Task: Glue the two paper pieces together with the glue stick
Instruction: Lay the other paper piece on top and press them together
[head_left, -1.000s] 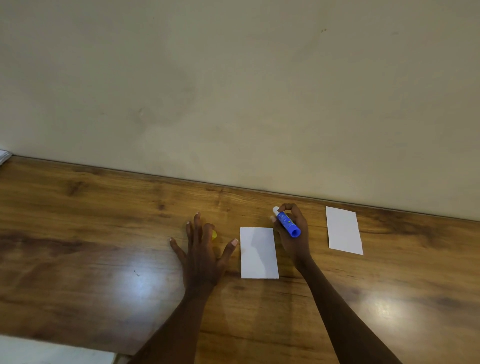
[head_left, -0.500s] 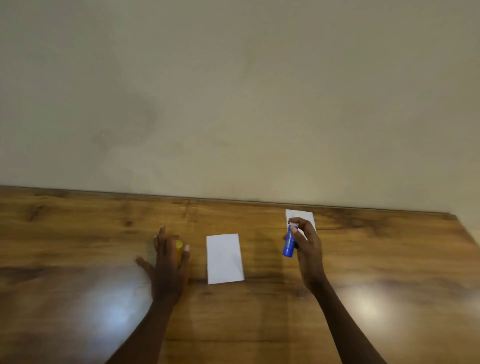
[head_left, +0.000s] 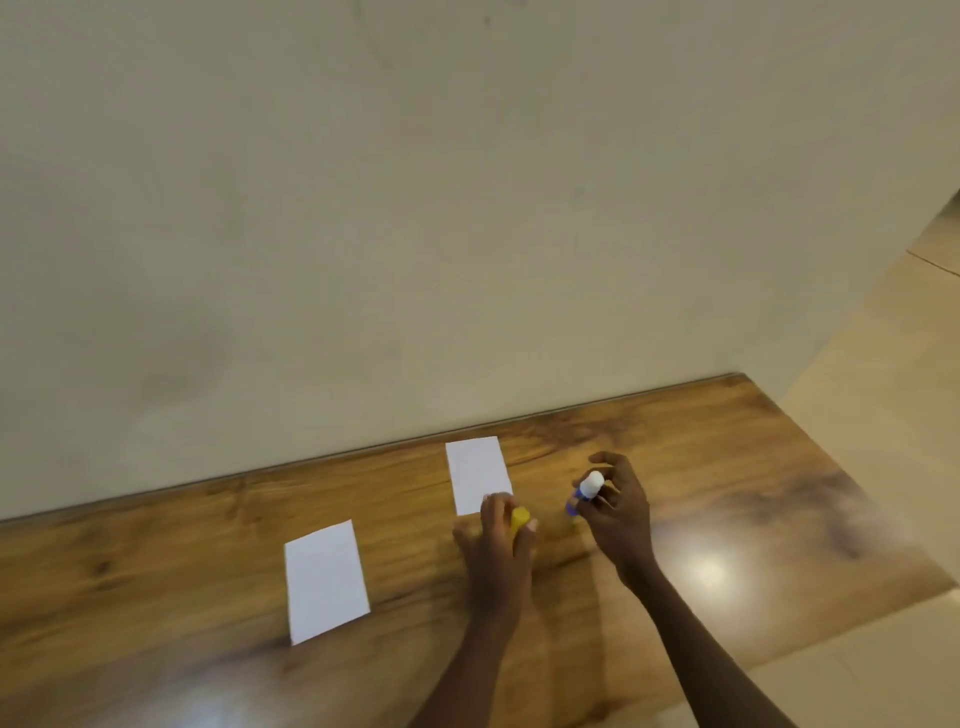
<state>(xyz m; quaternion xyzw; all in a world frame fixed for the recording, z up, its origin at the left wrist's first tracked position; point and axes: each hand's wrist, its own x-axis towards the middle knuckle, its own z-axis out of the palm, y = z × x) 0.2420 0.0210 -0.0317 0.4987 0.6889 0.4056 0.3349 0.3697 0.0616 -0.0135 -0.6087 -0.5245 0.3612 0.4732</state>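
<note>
The right hand (head_left: 618, 512) grips the uncapped glue stick (head_left: 586, 491), white tip up. The left hand (head_left: 498, 535) pinches its yellow cap (head_left: 519, 519), touching the far paper (head_left: 478, 474); the near paper (head_left: 324, 579) lies well left on the table (head_left: 156, 571).

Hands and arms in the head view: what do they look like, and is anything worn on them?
Both arms are bare up to the bottom edge of the picture: no sleeves, no gloves. No watch, bracelet or ring can be seen on the left hand or the right hand, though motion blur could hide a small one. The fingers are slender, and some fingernails look light.
</note>
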